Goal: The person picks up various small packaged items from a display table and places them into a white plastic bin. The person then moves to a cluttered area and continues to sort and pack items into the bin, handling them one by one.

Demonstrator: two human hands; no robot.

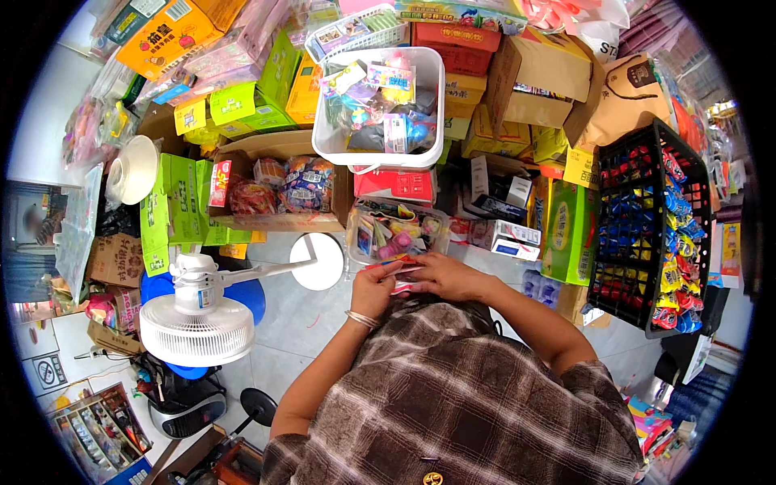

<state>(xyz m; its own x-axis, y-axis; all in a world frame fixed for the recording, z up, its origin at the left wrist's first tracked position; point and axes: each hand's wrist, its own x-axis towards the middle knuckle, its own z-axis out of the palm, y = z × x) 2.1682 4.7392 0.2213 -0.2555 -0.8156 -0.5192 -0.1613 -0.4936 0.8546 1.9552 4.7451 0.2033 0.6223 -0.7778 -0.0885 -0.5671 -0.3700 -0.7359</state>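
Note:
In front of my torso, both hands meet around a small red and white packet (407, 280). My left hand (374, 286), with a bangle at its wrist, grips the packet's left side. From the right, my right hand (451, 276) holds it too, its fingers covering much of it. Just beyond the hands is a clear plastic tub (357, 254) of small bagged items, pink and yellow among them. Behind that tub, a white plastic bucket (318, 130) holds packaged toys (394, 79).
A white fan (197, 327) stands at left near a round white base (316, 262). An open carton (285, 221) holds bagged goods. At right rises a black plastic crate (630, 224) of colourful packets. Green boxes (570, 233) and other stacked cartons surround the work spot.

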